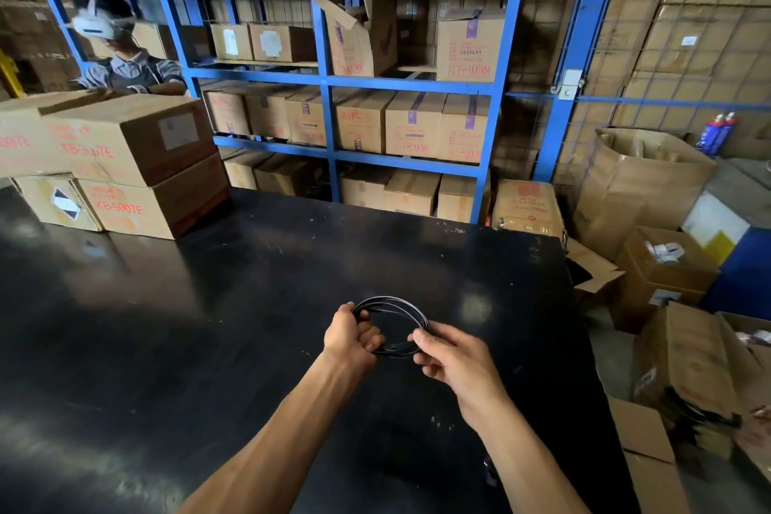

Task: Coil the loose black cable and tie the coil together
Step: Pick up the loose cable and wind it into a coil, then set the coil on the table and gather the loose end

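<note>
Both hands gripped the coiled black cable [392,323] above the black surface [250,305]: left hand [352,336] on its left side, right hand [452,359] pinching its right side. Open surface surrounded the coil; stacked cartons [125,163] stood well apart.

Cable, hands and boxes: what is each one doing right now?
Cable: wound into a round coil, held above the table, no tie visible.
Left hand: gripping the coil's left side.
Right hand: pinching the coil's right side.
Shelf box: flaps open.
Stacked boxes: closed.
</note>
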The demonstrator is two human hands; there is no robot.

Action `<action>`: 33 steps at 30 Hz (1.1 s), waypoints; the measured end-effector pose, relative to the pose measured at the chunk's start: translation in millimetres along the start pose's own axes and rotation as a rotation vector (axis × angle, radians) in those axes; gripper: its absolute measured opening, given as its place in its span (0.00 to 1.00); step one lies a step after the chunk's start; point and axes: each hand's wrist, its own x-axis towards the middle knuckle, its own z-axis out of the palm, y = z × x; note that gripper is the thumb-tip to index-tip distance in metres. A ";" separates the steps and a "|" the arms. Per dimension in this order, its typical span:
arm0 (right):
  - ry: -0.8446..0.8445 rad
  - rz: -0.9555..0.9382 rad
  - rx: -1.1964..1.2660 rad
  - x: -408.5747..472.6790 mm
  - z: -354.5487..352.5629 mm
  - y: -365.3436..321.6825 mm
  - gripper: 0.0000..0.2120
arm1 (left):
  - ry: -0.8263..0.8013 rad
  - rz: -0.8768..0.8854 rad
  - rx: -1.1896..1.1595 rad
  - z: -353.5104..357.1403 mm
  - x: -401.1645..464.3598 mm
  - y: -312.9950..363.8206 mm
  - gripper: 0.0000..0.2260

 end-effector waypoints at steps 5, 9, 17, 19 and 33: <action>-0.133 0.225 0.045 4.8 -12.9 -7.6 0.08 | -0.044 -0.056 0.224 -3.7 8.7 7.0 0.20; -0.077 0.214 0.086 7.7 -12.5 -2.1 0.03 | 0.013 0.026 0.568 -1.1 3.7 8.7 0.25; 0.018 0.216 0.240 14.6 -21.0 6.9 0.02 | -0.547 1.730 1.588 -48.0 -6.8 -10.9 0.15; 0.026 0.224 0.308 16.9 -21.7 6.0 0.01 | -0.705 1.817 1.746 -55.8 -4.7 -21.2 0.17; 0.287 -0.316 -0.823 6.0 -51.8 20.1 0.32 | -0.671 1.185 1.693 -32.4 -9.2 -43.2 0.14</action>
